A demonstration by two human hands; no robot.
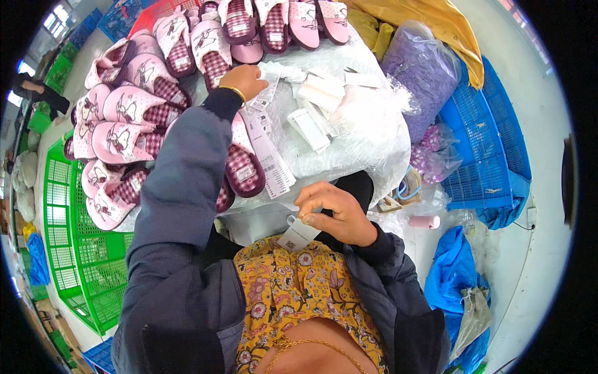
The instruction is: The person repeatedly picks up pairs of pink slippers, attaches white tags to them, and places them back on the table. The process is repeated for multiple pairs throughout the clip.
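My right hand (339, 212) pinches a white hang tag (298, 235) with a hook-shaped top between thumb and fingers, close in front of my chest. Stretched out over the table, my left hand (245, 81) has its fingers curled beside a pink slipper (209, 45) with a checked insole; what they grip, if anything, is hidden. Strips of printed labels (268, 153) run down the table from below that hand. Small stacks of white tags (309, 129) lie to its right. Another slipper (245, 169) rests sole-down by the label strips, its front partly behind my left sleeve.
Many pink slippers (128, 140) are heaped along the table's left and far sides. Clear plastic wrap (374, 118) covers the right part. Green crates (93, 249) stand at left, blue crates (476, 137) at right. A bag of purple material (423, 68) sits at the far right.
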